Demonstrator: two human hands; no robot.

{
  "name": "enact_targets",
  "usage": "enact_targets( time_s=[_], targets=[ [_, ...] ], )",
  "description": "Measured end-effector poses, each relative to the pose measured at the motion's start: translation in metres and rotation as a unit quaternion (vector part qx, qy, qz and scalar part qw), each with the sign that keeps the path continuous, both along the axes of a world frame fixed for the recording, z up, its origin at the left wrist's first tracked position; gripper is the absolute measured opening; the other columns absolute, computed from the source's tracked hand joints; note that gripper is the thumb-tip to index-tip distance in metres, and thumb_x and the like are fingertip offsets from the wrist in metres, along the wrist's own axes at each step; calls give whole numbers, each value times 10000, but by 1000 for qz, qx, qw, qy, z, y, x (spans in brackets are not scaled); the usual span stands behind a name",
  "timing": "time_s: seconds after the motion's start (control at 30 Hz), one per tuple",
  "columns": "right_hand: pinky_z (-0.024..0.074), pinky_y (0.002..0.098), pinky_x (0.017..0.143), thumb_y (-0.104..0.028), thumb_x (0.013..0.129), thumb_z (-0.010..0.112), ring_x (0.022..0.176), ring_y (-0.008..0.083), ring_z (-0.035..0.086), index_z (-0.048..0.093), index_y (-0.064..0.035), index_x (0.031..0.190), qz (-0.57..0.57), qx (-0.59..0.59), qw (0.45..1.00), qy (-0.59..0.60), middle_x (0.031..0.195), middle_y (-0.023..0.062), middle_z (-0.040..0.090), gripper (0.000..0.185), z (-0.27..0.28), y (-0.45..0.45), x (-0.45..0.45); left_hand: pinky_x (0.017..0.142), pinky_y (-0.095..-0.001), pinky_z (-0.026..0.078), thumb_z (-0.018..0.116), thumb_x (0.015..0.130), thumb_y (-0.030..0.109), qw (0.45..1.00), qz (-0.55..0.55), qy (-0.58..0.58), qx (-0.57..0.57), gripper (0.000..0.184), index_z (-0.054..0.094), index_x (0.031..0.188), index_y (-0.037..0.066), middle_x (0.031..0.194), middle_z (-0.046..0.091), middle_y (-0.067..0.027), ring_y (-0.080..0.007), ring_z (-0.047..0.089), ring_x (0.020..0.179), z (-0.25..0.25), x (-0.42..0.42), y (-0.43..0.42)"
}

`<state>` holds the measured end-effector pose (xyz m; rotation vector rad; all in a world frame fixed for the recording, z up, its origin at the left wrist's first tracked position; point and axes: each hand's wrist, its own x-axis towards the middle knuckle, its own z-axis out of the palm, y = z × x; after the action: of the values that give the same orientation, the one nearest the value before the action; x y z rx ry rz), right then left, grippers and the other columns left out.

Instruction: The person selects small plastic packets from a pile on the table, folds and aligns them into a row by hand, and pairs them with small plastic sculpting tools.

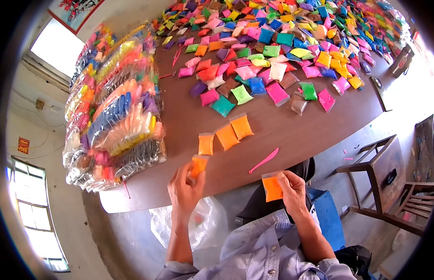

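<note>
Between the fingers of my left hand [185,186] is a small orange packet [199,165], held just over the table's front edge. My right hand [294,189] pinches another orange packet [272,188] by its clear top strip, beyond the table edge and above my lap. Three more orange packets lie in a slanting row on the brown table [179,112]: a left one [206,144], a middle one [227,136] and a right one [241,126]. A pink plastic knife-shaped tool [264,161] rests between my hands, touched by neither.
A wide heap of multicoloured packets [273,51] covers the table's far side. Stacked clear bags [119,107] full of coloured packets stand at the left. A wooden chair [385,177] is at the right, and a clear plastic bag [210,224] hangs below the table edge.
</note>
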<state>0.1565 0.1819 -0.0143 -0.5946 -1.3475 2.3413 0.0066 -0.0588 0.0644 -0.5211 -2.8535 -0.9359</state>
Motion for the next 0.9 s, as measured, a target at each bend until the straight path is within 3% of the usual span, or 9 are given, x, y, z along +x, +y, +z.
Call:
enact_targets(
  time_s=[0.1, 0.17, 0.2, 0.33, 0.4, 0.6, 0.7, 0.9],
  targets=[
    [533, 226, 664, -260, 1044, 666, 755, 81, 682, 738, -11, 1051, -1, 1, 1000, 5, 854, 2, 704, 259, 0, -2, 0, 626, -384, 545, 804, 855, 170, 998, 31, 36, 39, 312, 698, 1126, 58, 948, 711, -107, -252, 701, 682, -3, -26, 26],
    [527, 223, 663, -258, 1045, 664, 751, 74, 674, 737, -12, 1050, -7, 2, 1000, 8, 850, -3, 700, 256, 0, 0, 1, 659, -410, 551, 816, 858, 228, 987, 3, 148, 66, 333, 701, 1133, 80, 962, 714, -104, -283, 704, 757, -19, -42, 38],
    [523, 221, 659, -258, 1047, 661, 748, 71, 672, 737, -12, 1053, -3, 2, 1000, 0, 849, -4, 699, 258, 2, 1, 1, 713, -438, 559, 834, 851, 305, 987, 10, 158, 25, 377, 699, 1127, 86, 968, 713, -97, -310, 703, 838, -20, -45, 44],
    [520, 216, 646, -263, 1051, 653, 741, 76, 679, 735, -15, 1056, -3, 1, 1000, -13, 848, -1, 701, 262, -3, 2, 0, 743, -444, 565, 847, 837, 344, 989, 17, 130, -70, 409, 694, 1112, 83, 1000, 704, -104, -329, 703, 870, -17, -39, 56],
    [520, 214, 643, -264, 1052, 652, 736, 79, 681, 734, -14, 1054, -3, -3, 1000, -11, 847, 1, 702, 263, -4, 2, -1, 751, -454, 565, 858, 821, 357, 972, 2, 208, -113, 437, 691, 1108, 73, 1041, 693, -116, -353, 696, 913, -17, -40, 56],
    [537, 224, 657, -264, 1052, 649, 746, 104, 696, 736, -7, 1060, 7, -7, 1000, -14, 854, 22, 707, 271, -11, 5, 0, 799, -457, 576, 872, 810, 291, 994, 24, 107, -8, 483, 670, 1173, 43, 1127, 682, -156, -380, 690, 981, -31, -39, 57],
    [557, 236, 675, -258, 1052, 647, 766, 125, 708, 736, -2, 1069, 9, -8, 1000, -19, 867, 43, 711, 272, -9, 6, 1, 851, -446, 583, 866, 817, 255, 984, 6, 177, -31, 513, 655, 1228, 33, 1218, 667, -183, -390, 693, 1032, -38, -39, 62],
    [545, 233, 665, -255, 1050, 653, 745, 108, 691, 733, -5, 1044, 2, -22, 1000, -19, 856, 26, 706, 263, -9, 7, 0, 893, -431, 584, 832, 852, 239, 989, -8, 144, -21, 539, 633, 1298, 10, 1313, 642, -204, -406, 686, 1088, -39, -36, 66]
  ],
)
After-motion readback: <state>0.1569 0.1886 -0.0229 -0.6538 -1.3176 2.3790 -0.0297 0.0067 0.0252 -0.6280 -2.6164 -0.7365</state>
